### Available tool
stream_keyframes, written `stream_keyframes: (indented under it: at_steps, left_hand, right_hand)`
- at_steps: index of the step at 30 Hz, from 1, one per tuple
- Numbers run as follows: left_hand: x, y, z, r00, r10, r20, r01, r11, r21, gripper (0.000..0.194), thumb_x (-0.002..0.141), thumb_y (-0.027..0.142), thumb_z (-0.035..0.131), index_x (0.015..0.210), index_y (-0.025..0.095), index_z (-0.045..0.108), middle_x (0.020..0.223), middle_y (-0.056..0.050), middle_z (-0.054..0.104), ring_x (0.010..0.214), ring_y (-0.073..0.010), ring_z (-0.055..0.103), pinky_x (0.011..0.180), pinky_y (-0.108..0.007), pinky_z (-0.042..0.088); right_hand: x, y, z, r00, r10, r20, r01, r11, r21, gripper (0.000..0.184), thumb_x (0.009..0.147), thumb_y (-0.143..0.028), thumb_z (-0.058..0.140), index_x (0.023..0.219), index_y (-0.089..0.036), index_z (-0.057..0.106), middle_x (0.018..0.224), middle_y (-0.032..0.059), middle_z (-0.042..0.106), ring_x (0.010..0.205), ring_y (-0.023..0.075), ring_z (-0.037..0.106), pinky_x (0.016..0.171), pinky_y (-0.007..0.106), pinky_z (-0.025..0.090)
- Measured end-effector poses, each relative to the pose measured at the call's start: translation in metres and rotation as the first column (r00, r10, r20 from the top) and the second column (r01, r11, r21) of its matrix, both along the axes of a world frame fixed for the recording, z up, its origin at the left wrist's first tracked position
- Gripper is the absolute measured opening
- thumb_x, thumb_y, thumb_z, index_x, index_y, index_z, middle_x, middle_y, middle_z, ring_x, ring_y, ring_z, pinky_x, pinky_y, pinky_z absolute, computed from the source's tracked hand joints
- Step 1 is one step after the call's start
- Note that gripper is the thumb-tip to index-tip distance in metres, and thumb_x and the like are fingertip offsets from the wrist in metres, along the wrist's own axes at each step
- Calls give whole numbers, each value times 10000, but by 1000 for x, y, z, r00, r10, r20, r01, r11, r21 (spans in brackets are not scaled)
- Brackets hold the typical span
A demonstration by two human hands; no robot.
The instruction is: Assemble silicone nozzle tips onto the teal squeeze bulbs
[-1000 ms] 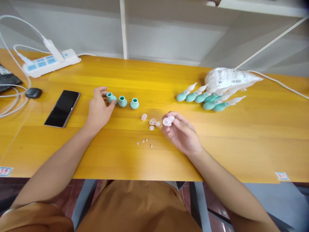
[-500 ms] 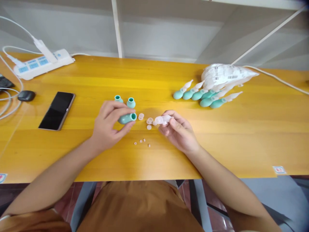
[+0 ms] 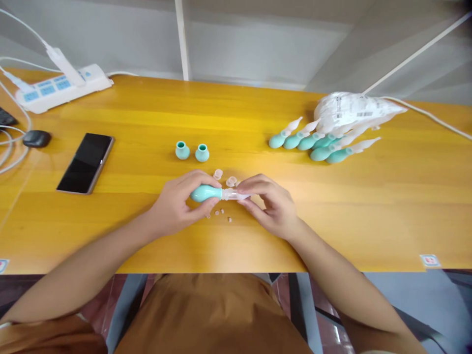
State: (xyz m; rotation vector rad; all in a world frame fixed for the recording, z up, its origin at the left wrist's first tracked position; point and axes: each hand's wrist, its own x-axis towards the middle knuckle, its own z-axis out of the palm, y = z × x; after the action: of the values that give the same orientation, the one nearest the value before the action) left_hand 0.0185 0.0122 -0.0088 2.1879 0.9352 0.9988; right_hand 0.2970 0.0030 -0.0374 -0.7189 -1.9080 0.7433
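My left hand point(image 3: 177, 204) is closed around a teal rubber bulb point(image 3: 205, 192), held sideways just above the wooden table point(image 3: 236, 123). My right hand point(image 3: 271, 204) pinches a clear plastic tip point(image 3: 234, 195) whose end meets the bulb's mouth. Two more teal bulbs point(image 3: 191, 151) stand upright just beyond my hands. Loose clear caps point(image 3: 224, 178) and tiny pale bits point(image 3: 221, 214) lie on the table between and under my hands.
Several assembled teal bulbs with clear tips point(image 3: 317, 143) lie at the right beside a white plastic bag point(image 3: 350, 113). A black phone point(image 3: 85, 162), a dark earbud case point(image 3: 36, 138), a white power strip point(image 3: 59, 86) and cables sit at the left.
My left hand picked up one of three teal bulbs and brought it to the middle. My right hand moved its clear tip against the bulb's mouth.
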Motion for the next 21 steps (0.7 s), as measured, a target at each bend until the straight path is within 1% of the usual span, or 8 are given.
stream_keyframes:
  at_steps: [1,3,6,9,11,13,18,21]
  left_hand:
    - [0,0,1,1000,2,7,-2,999,-46,144,1036,262,728,1175,239,699,1093,-29,823,890,-187,776,821,-317,614]
    - [0,1,2,999,-15,32,20,989,-148,132,1042,276,721,1167,238,701,993,4,814,748,-148,729,706,-277,574]
    - [1,1,2,996,-48,80,69,958,-279,119,1060,294,711,1166,243,696,871,43,777,624,-115,660,576,-242,486]
    - [3,0,1,992,-58,110,93,935,-343,121,1064,313,714,1162,247,684,829,52,756,602,-115,646,536,-236,447]
    - [3,0,0,993,-54,107,88,934,-347,137,1062,328,719,1165,247,679,820,48,752,610,-122,652,543,-240,456]
    - [4,-1,-2,996,-41,85,66,946,-318,155,1058,344,728,1167,245,680,851,31,766,651,-138,680,579,-251,491]
    - [4,-3,-10,999,5,36,2,978,-209,184,1059,359,732,1184,237,677,1051,-37,813,864,-197,772,713,-294,576]
    - [4,-4,-14,1000,22,21,-18,981,-192,177,1074,336,703,1216,234,677,1114,-51,815,939,-209,785,780,-314,594]
  right_hand:
    - [2,1,0,999,-10,51,4,995,101,325,1053,-136,760,1326,-310,728,1176,97,809,1064,256,801,860,425,708]
    - [5,2,-1,993,-38,111,12,974,227,411,1048,-83,737,1369,-339,723,1204,94,818,1068,265,818,854,446,720]
    - [9,2,-1,985,-63,159,11,951,310,473,1048,-56,716,1412,-358,723,1226,88,829,1056,269,824,829,442,727]
    - [10,1,0,976,-91,200,11,929,371,499,1029,-57,750,1435,-345,726,1211,88,847,1018,275,821,796,432,725]
    - [10,0,1,970,-116,216,25,923,385,499,1031,-65,756,1438,-351,723,1208,79,852,1008,275,821,790,432,723]
    - [9,-2,2,967,-128,220,37,926,376,476,1043,-80,755,1428,-358,724,1200,68,854,990,270,822,784,430,719]
    - [11,-4,4,959,-143,246,33,915,401,463,1035,-63,760,1425,-310,729,1182,89,850,986,269,824,803,417,724]
    - [11,-5,6,953,-153,261,29,905,425,465,1033,-55,759,1420,-312,731,1186,92,844,995,262,825,803,404,730]
